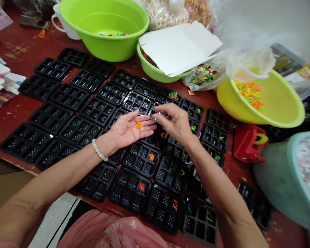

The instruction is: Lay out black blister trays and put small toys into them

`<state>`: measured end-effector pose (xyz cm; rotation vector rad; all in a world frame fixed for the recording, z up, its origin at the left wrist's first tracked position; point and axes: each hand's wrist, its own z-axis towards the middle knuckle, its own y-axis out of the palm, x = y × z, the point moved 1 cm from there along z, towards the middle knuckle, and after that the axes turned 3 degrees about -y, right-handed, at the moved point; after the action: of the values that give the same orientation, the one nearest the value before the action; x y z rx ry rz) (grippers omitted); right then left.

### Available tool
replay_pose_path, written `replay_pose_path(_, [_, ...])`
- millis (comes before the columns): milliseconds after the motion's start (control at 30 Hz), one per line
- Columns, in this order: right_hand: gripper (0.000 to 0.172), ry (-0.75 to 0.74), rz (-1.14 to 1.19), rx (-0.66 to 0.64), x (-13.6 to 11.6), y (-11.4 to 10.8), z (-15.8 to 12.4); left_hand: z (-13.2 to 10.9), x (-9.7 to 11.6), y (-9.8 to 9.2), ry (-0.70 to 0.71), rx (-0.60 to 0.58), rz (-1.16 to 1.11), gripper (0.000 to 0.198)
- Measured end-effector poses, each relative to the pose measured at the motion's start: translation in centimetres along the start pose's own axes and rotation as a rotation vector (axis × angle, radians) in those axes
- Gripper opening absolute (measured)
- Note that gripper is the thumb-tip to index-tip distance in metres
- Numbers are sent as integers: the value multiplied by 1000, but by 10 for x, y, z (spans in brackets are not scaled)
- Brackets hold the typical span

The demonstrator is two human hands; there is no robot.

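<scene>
My left hand [126, 134] is palm up over the trays, its fingers stretched out flat. On it, near the base of the fingers, lies a small orange plastic piece [138, 124]. Close to those fingertips, my right hand [177, 124] is bent downward with thumb and fingers drawn together; whatever is between them is hidden or too small to name. Beneath both hands spread rows of black compartment trays [98, 111]. Several trays on the right hold one small coloured piece, such as a red one [142, 186] and an orange one [151, 157].
Behind the trays stand a large green basin [105, 46], a smaller green bowl [155, 73] under white card [181, 44], and a yellow basin [279, 100] with bright pieces. To the right are a red tape dispenser [248, 143] and a pale blue-green bucket [276, 175].
</scene>
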<state>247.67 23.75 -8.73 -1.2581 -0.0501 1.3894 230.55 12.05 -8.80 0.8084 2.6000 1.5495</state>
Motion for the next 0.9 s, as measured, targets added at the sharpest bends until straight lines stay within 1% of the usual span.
replay_pose_path(67, [21, -98, 55, -127, -28, 17, -7, 0, -1, 0, 22, -26, -19, 45])
replay_pose_path(133, [20, -133, 56, -176, -39, 29, -10, 0, -1, 0, 23, -35, -31, 46])
replay_pose_path(233, [21, -131, 22, -211, -37, 38, -7, -1, -1, -2, 9, -36, -35, 42])
replay_pose_path(333, [18, -109, -69, -287, -34, 40, -4, -2, 2, -3, 32, -25, -8, 31])
replay_pose_path(367, [17, -98, -104, -305, -35, 41, -4, -2, 3, -3, 38, -30, 13, 33])
replay_pose_path(467, [15, -66, -170, -322, -37, 42, -1, -1, 7, -2, 52, -53, 61, 55])
replay_pose_path(500, [16, -52, -194, -316, -35, 42, 1, 0, 9, -1, 57, -47, 65, 59])
replay_pose_path(567, [20, -7, -262, -272, -25, 41, 12, 1, 14, -1, 69, 4, 69, 59])
replay_pose_path(600, [22, 29, -310, -230, -17, 39, 20, 1, 17, -1, 75, 41, 76, 56])
replay_pose_path(667, [25, 126, -413, -126, 7, 34, 42, 1, 23, -1, 92, 110, 95, 46])
replay_pose_path(733, [25, 242, -501, -45, 34, 30, 67, -1, 28, -2, 119, 141, 107, 36])
replay_pose_path(833, [25, 383, -581, -20, 68, 29, 100, -3, 35, -2, 167, 149, 105, 25])
replay_pose_path(900, [26, 424, -593, -34, 78, 30, 112, -5, 39, -3, 177, 164, 96, 21])
